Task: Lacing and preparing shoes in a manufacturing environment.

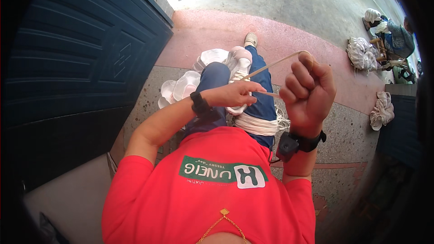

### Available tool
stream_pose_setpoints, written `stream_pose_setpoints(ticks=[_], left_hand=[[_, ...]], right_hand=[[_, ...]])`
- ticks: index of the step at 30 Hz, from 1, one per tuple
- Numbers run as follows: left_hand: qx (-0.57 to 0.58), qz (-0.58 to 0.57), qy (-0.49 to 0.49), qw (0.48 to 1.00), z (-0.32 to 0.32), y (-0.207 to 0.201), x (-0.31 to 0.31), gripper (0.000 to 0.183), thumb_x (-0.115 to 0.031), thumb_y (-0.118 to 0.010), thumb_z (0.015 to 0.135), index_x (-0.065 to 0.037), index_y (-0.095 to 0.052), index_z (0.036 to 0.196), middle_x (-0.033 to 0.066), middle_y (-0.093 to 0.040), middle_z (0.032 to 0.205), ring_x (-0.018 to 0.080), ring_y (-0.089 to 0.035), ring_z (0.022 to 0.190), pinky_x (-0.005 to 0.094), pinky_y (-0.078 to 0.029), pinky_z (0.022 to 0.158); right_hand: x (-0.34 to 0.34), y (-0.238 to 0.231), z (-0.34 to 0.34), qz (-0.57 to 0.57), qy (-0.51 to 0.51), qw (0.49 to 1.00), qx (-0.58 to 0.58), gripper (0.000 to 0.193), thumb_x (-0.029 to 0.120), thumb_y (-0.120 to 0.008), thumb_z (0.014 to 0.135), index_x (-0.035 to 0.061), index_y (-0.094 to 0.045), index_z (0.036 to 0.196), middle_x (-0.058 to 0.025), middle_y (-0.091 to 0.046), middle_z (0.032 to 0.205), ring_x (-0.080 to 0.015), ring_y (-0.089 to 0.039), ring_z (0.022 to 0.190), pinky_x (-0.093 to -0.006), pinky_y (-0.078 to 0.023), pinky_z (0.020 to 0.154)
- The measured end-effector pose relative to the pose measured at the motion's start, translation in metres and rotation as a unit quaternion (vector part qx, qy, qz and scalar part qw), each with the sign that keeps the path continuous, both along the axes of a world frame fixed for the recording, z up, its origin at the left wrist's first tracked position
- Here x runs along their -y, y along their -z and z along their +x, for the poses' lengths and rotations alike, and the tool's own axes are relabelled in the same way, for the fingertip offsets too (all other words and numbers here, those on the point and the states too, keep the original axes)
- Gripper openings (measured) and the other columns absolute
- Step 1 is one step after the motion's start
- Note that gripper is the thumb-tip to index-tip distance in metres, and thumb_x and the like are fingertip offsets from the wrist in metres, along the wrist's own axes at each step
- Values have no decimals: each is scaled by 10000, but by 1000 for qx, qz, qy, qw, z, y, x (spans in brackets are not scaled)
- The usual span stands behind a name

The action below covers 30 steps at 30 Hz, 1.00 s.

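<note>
A white sneaker (239, 70) with a pinkish toe end lies across my thighs, its front crossed by laces. From it a cream shoelace (279, 61) runs up to my right hand (308, 88), which is closed in a fist on it, raised to the right of the shoe. A second stretch of the lace spans between that fist and my left hand (242, 94). The left fingers pinch it just over the near part of the shoe, hiding some of it. Close to my waist, a bundle of white laces (255, 124) lies over my right thigh.
Several white shoe pieces (186, 84) are piled beside my left leg. A dark blue panelled door (77, 54) stands at the left. Bundles of white shoes (361, 53) lie at the far right, near a seated person (400, 40). Another white bundle (382, 110) hangs nearer, at right.
</note>
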<state>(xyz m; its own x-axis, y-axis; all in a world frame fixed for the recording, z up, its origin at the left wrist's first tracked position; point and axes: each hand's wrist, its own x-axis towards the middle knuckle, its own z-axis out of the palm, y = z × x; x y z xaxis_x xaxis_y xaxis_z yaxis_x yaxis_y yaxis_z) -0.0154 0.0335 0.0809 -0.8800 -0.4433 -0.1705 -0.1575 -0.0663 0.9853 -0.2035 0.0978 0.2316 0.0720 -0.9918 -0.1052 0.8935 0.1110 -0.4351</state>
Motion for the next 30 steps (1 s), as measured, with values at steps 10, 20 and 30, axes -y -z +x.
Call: stream_pose_setpoints(ticks=[10, 20, 30], left_hand=[[-102, 106, -222, 964, 94, -18, 112, 259, -301, -537, 1080, -55, -619, 1065, -24, -527, 739, 47, -492, 570, 193, -379, 463], [153, 160, -393, 892, 147, 42, 114, 271, -297, -550, 1056, -44, -569, 1149, -19, -498, 755, 60, -492, 544, 206, -347, 410], [323, 17, -176, 930, 74, 80, 34, 249, -178, -563, 972, 1, -713, 1059, 37, -649, 707, 122, -592, 449, 268, -439, 390]], right_hand=[[18, 84, -108, 85, 222, 955, -175, 136, 114, -488, 948, 20, -580, 915, -156, -652, 1124, -281, -588, 1063, -442, -444, 990], [-18, 174, -189, 61, 189, 977, -70, 115, 144, -503, 929, 68, -517, 844, -70, -524, 900, -217, -493, 851, -407, -436, 877], [-20, 177, -190, 46, 223, 969, -93, 135, 150, -497, 945, 71, -509, 836, -63, -511, 880, -208, -466, 823, -382, -411, 823]])
